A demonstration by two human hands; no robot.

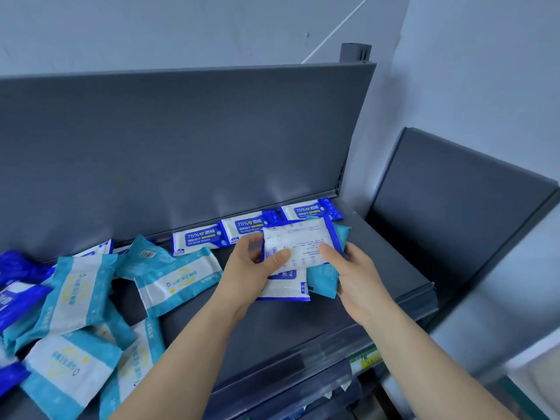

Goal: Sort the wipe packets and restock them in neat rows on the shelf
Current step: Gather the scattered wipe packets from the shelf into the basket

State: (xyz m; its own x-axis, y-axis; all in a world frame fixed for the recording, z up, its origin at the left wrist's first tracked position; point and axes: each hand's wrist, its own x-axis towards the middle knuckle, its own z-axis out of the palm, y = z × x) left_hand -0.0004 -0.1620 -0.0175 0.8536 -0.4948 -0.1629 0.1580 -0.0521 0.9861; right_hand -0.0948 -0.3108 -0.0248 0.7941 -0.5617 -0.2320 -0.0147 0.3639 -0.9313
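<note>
Both hands hold a small stack of wipe packets above the dark grey shelf (pixel 303 322). My left hand (pixel 251 268) grips the stack's left side, its thumb on the top packet (pixel 298 241), a blue-edged one turned white back up. My right hand (pixel 354 274) pinches the right side. A second blue packet (pixel 285 287) and a teal packet (pixel 325 278) stick out beneath. Three blue alcohol wipe packets (pixel 198 239) lie in a row along the shelf's back panel. A loose heap of teal and blue packets (pixel 78 295) covers the shelf's left part.
The shelf's upright back panel (pixel 181 147) rises behind the row. A price rail with a green label (pixel 365 359) runs along the front edge. Another dark shelf unit (pixel 454 213) stands to the right. Bare shelf surface shows in front of my hands.
</note>
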